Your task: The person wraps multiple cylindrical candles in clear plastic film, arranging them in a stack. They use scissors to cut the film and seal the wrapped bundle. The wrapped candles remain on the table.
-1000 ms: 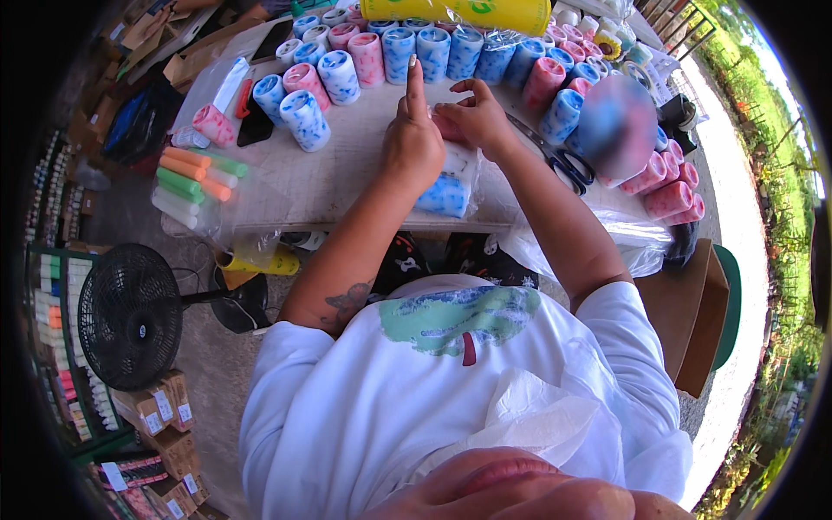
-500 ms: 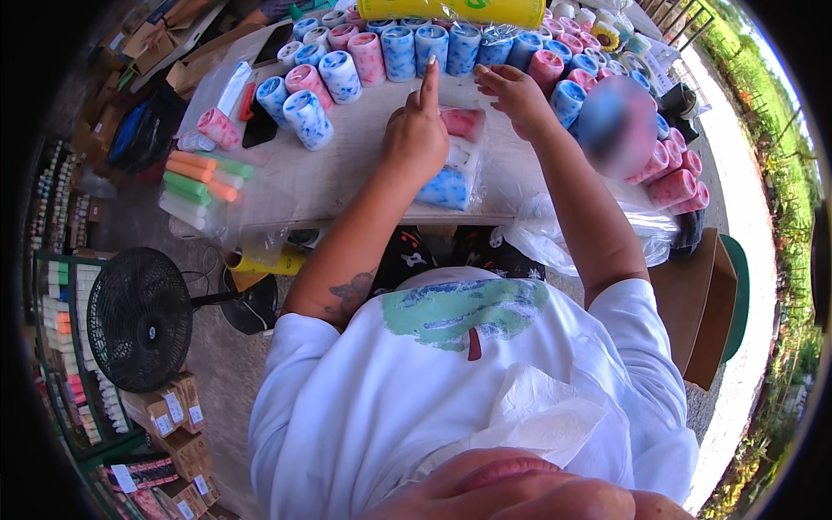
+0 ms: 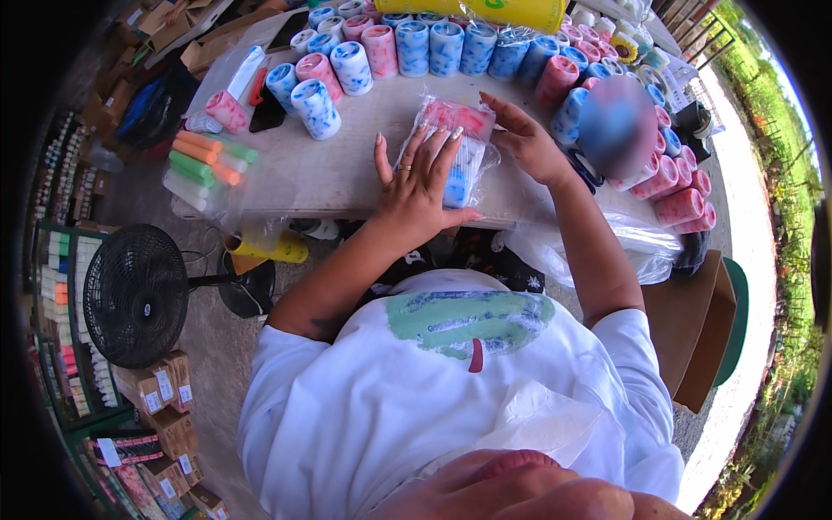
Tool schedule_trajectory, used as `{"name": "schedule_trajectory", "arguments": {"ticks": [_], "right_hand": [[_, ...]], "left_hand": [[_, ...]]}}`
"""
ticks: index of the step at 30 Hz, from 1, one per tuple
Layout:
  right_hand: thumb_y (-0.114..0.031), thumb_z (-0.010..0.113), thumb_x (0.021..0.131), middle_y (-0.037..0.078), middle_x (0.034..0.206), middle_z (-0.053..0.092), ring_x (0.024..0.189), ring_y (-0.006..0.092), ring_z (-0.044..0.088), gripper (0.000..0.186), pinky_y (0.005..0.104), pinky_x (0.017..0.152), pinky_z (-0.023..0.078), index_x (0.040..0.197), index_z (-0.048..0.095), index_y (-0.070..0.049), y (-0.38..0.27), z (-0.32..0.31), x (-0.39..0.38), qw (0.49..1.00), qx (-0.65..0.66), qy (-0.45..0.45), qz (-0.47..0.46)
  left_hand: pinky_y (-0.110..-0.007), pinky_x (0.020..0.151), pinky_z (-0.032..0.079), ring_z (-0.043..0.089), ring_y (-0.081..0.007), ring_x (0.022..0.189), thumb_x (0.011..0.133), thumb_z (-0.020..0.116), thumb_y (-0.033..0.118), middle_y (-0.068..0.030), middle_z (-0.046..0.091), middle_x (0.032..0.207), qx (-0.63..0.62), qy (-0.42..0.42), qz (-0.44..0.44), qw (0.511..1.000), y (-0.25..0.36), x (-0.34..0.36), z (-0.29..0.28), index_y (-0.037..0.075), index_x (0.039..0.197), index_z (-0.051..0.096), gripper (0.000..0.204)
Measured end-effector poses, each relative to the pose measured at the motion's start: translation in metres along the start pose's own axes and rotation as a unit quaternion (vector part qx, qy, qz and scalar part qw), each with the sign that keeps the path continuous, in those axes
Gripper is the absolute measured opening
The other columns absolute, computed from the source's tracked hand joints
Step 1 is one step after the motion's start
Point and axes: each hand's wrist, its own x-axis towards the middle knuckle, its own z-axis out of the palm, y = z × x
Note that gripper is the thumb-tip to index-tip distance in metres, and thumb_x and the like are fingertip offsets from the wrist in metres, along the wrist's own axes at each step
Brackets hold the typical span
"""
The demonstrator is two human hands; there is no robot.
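Note:
A clear plastic bag holding marbled pink, white and blue candles (image 3: 468, 154) lies on the table in front of me. My left hand (image 3: 418, 178) rests over its left side, fingers spread and stretched out. At the bag's right edge is my right hand (image 3: 530, 147), fingers apart, with the index finger by the upper corner and the thumb lower down. It seems to touch the plastic without gripping it. A blue-and-white pillar candle (image 3: 315, 109) stands alone to the left, ahead of a row of similar blue and pink ones.
Along the table's (image 3: 286, 186) back stands a yellow plastic-wrapped roll (image 3: 511, 12). Orange, green and white sticks (image 3: 196, 159) lie at the left, near a dark phone (image 3: 269, 113). Pink candles (image 3: 680, 206) are stacked at right. A black fan (image 3: 134, 296) stands at lower left.
My left hand has gone from a raised index finger with the others curled to fingers spread on the bag. My right hand has come down to the bag's right edge.

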Motion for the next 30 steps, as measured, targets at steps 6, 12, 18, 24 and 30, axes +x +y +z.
{"name": "schedule_trajectory", "arguments": {"ticks": [6,12,18,24,30], "right_hand": [[0.005,0.052,0.085,0.017,0.135,0.049,0.118,0.0217,0.053,0.060,0.0319,0.099,0.042,0.142,0.036,-0.003,-0.006,0.029,-0.044,0.998,-0.043,0.049,0.003],[-0.001,0.059,0.089,0.016,0.129,0.053,0.120,0.0208,0.052,0.054,0.0311,0.101,0.040,0.138,0.037,0.001,-0.010,0.031,-0.062,0.997,0.040,0.064,0.006],[-0.011,0.067,0.089,0.009,0.108,0.065,0.100,0.0152,0.061,0.030,0.0276,0.087,0.048,0.113,0.058,0.003,-0.008,0.041,-0.045,0.992,-0.027,0.124,-0.004],[-0.011,0.067,0.089,0.005,0.090,0.067,0.080,0.0099,0.060,0.011,0.0255,0.071,0.048,0.092,0.064,0.000,-0.011,0.051,-0.049,0.969,-0.077,0.224,-0.065],[-0.009,0.066,0.090,0.006,0.083,0.065,0.074,0.0130,0.059,0.009,0.0258,0.069,0.047,0.090,0.061,-0.001,-0.003,0.054,-0.053,0.946,-0.138,0.253,-0.149]], "left_hand": [[-0.058,0.112,0.011,0.026,-0.0335,0.140,0.063,0.083,0.040,-0.0099,0.033,0.149,-0.089,-0.117,-0.116,0.982,-0.062,-0.019,-0.041,0.015,0.145,0.034,0.099],[-0.060,0.111,0.014,0.022,-0.0349,0.142,0.063,0.081,0.047,-0.0101,0.023,0.155,-0.186,-0.133,-0.109,0.967,-0.066,-0.030,-0.040,0.015,0.145,0.035,0.099],[-0.067,0.108,0.007,0.014,-0.0406,0.143,0.060,0.082,0.051,-0.0092,0.014,0.158,-0.087,-0.155,-0.133,0.975,-0.056,-0.025,-0.029,0.018,0.149,0.026,0.111],[-0.071,0.105,0.006,0.014,-0.0443,0.142,0.058,0.085,0.048,-0.0158,0.017,0.154,-0.028,-0.015,-0.104,0.994,-0.030,-0.014,-0.013,0.013,0.137,0.035,0.100],[-0.071,0.102,0.017,0.031,-0.0446,0.133,0.067,0.082,0.038,-0.0176,0.037,0.134,0.002,0.058,-0.059,0.997,-0.012,-0.008,0.012,0.007,0.110,0.045,0.065]]}}
